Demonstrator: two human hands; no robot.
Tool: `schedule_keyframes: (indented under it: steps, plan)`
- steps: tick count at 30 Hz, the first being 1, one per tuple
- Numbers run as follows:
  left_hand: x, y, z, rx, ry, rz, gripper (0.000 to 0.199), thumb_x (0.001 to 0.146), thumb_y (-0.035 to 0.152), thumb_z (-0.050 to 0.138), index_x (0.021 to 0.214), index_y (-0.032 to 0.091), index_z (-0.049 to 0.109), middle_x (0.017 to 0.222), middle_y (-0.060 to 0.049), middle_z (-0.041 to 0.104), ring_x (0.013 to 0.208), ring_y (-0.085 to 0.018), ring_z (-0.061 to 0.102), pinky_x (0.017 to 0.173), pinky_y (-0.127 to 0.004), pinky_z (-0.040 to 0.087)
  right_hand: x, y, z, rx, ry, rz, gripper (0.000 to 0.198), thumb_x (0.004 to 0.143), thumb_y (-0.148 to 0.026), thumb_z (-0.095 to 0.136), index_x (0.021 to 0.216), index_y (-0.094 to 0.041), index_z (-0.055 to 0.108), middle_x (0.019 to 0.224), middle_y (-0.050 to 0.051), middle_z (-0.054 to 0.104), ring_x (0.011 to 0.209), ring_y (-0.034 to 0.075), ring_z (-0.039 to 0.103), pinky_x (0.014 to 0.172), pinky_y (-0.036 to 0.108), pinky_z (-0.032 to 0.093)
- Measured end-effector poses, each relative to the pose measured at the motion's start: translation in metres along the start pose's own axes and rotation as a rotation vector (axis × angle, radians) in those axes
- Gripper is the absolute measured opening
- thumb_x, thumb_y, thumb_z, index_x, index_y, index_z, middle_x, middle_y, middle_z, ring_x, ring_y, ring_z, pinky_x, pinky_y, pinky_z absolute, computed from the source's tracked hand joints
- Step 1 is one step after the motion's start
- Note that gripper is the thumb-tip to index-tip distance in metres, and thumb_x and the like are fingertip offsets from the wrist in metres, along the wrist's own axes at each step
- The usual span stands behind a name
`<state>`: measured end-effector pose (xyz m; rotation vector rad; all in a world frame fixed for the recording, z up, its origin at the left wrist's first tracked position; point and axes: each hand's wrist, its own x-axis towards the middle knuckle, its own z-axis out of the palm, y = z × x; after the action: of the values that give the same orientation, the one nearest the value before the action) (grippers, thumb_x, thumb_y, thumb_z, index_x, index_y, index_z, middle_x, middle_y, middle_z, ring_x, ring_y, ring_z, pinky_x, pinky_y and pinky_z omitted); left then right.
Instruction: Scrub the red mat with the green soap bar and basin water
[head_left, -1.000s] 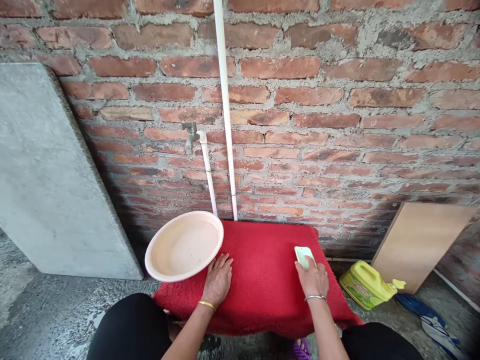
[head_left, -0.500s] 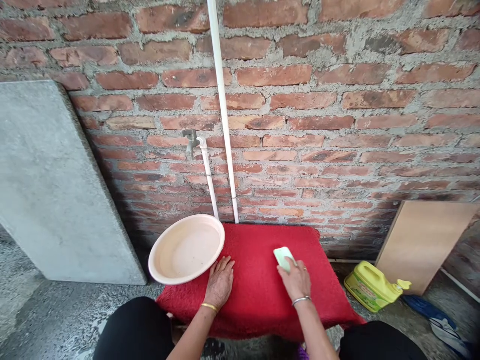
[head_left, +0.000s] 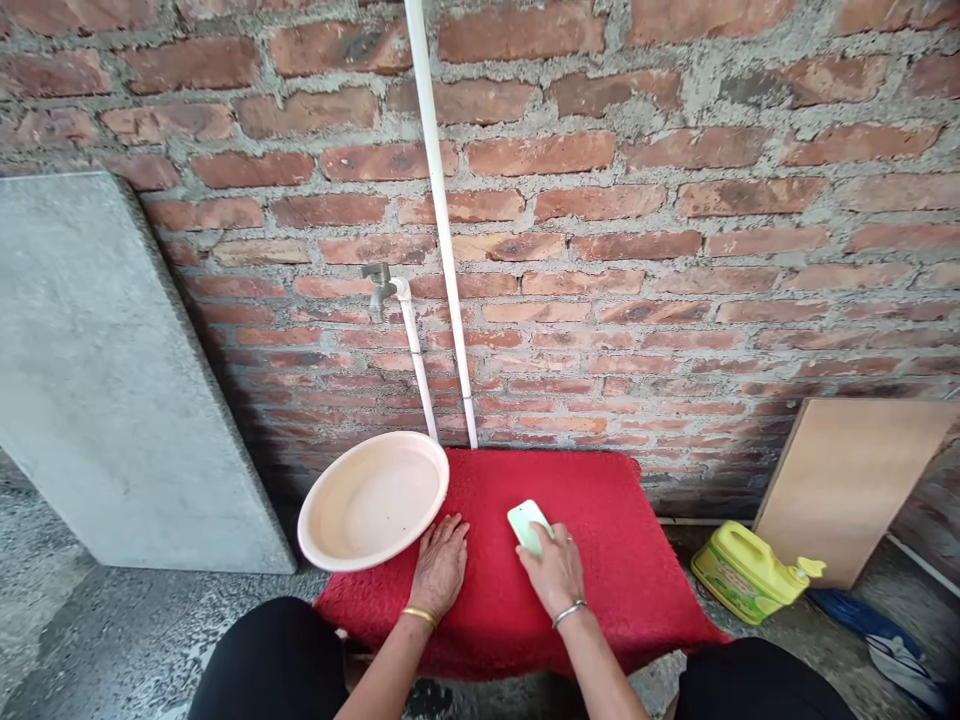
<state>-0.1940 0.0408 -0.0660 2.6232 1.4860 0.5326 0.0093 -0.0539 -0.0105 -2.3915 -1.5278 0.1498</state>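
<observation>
A red, fleecy cloth [head_left: 495, 560] is spread over a low surface in front of me. My left hand [head_left: 441, 568] lies flat on it, fingers stretched out beside the rim of a pale pink basin [head_left: 375, 500]. To the right, my right hand [head_left: 553, 570] grips a pale green scrub brush [head_left: 528, 520] from above, its fingers wrapped round the near part. The brush has a small hole at its far end. It rests against the cloth, and its underside is hidden. The basin stands on the cloth's left part, overhanging the left edge.
Behind the cloth rises a brick wall with a tap [head_left: 379, 285] and a white pipe [head_left: 442, 220]. A grey slab [head_left: 135, 380] leans at left. On the right are a yellow jug [head_left: 754, 572], a tan board [head_left: 847, 480] and slippers [head_left: 892, 640] on the wet floor.
My right hand has slid the scrub brush to the left across the cloth, closer to my left hand. The left hand and the basin have stayed in place.
</observation>
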Motion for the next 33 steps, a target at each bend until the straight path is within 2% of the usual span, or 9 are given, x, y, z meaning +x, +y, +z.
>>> schedule_keyframes:
  steps: [5, 7, 9, 15, 18, 23, 25, 27, 33]
  plan:
    - [0.001, 0.003, -0.004, -0.019, -0.029, -0.009, 0.044, 0.091, 0.013, 0.042, 0.129, 0.022, 0.061, 0.144, -0.006, 0.055, 0.136, -0.022, 0.045, 0.115, -0.045, 0.034, 0.013, 0.071, -0.027, -0.134, 0.068, 0.293, 0.047, 0.092, -0.047, 0.052, 0.132, -0.025, 0.061, 0.107, 0.013, 0.061, 0.096, 0.026, 0.062, 0.087, 0.035, 0.045]
    - [0.002, 0.004, -0.006, -0.026, -0.038, -0.01, 0.043, 0.091, 0.013, 0.042, 0.129, 0.022, 0.061, 0.143, -0.006, 0.056, 0.136, -0.023, 0.046, 0.115, -0.046, 0.034, 0.015, 0.079, -0.033, -0.133, 0.081, 0.358, 0.049, 0.093, -0.049, 0.05, 0.133, -0.024, 0.06, 0.107, 0.013, 0.061, 0.096, 0.026, 0.062, 0.086, 0.035, 0.045]
    - [0.002, 0.005, -0.007, -0.028, -0.038, -0.011, 0.043, 0.091, 0.013, 0.042, 0.129, 0.022, 0.061, 0.143, -0.006, 0.056, 0.136, -0.023, 0.046, 0.115, -0.046, 0.034, 0.012, 0.067, -0.031, -0.093, 0.084, 0.306, 0.048, 0.092, -0.049, 0.05, 0.132, -0.024, 0.061, 0.107, 0.012, 0.061, 0.098, 0.025, 0.062, 0.087, 0.034, 0.045]
    - [0.0, 0.004, -0.008, -0.005, -0.021, -0.004, 0.044, 0.091, 0.012, 0.041, 0.129, 0.021, 0.061, 0.144, -0.007, 0.055, 0.136, -0.023, 0.046, 0.115, -0.045, 0.034, -0.009, -0.01, -0.001, 0.03, -0.008, -0.051, 0.042, 0.086, -0.043, 0.061, 0.125, -0.03, 0.064, 0.111, 0.007, 0.061, 0.103, 0.024, 0.06, 0.093, 0.032, 0.043]
    - [0.0, 0.003, -0.006, -0.006, -0.015, 0.004, 0.044, 0.091, 0.012, 0.041, 0.129, 0.021, 0.061, 0.143, -0.007, 0.056, 0.135, -0.022, 0.046, 0.115, -0.045, 0.034, -0.008, -0.004, -0.001, 0.001, -0.024, -0.032, 0.042, 0.086, -0.043, 0.061, 0.126, -0.03, 0.064, 0.112, 0.008, 0.061, 0.104, 0.024, 0.06, 0.093, 0.032, 0.043]
    - [0.001, 0.003, -0.006, -0.029, -0.016, -0.01, 0.043, 0.091, 0.013, 0.041, 0.128, 0.022, 0.061, 0.143, -0.007, 0.056, 0.136, -0.022, 0.045, 0.115, -0.045, 0.033, 0.007, 0.057, -0.024, -0.13, 0.034, 0.215, 0.045, 0.091, -0.046, 0.053, 0.13, -0.028, 0.062, 0.108, 0.011, 0.061, 0.098, 0.025, 0.062, 0.089, 0.035, 0.044]
    - [0.001, 0.004, -0.006, -0.038, -0.021, -0.012, 0.043, 0.091, 0.013, 0.041, 0.128, 0.022, 0.061, 0.144, -0.006, 0.055, 0.136, -0.022, 0.045, 0.115, -0.045, 0.033, 0.011, 0.069, -0.03, -0.149, 0.053, 0.284, 0.047, 0.092, -0.048, 0.051, 0.132, -0.026, 0.061, 0.107, 0.012, 0.061, 0.097, 0.026, 0.062, 0.087, 0.035, 0.045]
    - [0.001, 0.004, -0.007, -0.042, -0.028, -0.013, 0.043, 0.091, 0.013, 0.042, 0.129, 0.022, 0.061, 0.144, -0.006, 0.055, 0.136, -0.022, 0.045, 0.115, -0.045, 0.033, 0.01, 0.064, -0.029, -0.136, 0.062, 0.272, 0.047, 0.092, -0.048, 0.051, 0.131, -0.025, 0.061, 0.107, 0.012, 0.061, 0.096, 0.026, 0.062, 0.087, 0.035, 0.045]
    - [0.001, 0.003, -0.005, -0.049, -0.01, -0.016, 0.044, 0.09, 0.012, 0.043, 0.128, 0.024, 0.062, 0.143, -0.006, 0.056, 0.136, -0.022, 0.046, 0.115, -0.045, 0.033, -0.006, -0.001, -0.002, 0.017, 0.019, -0.014, 0.04, 0.087, -0.044, 0.06, 0.124, -0.031, 0.065, 0.108, 0.007, 0.062, 0.1, 0.023, 0.061, 0.09, 0.031, 0.044]
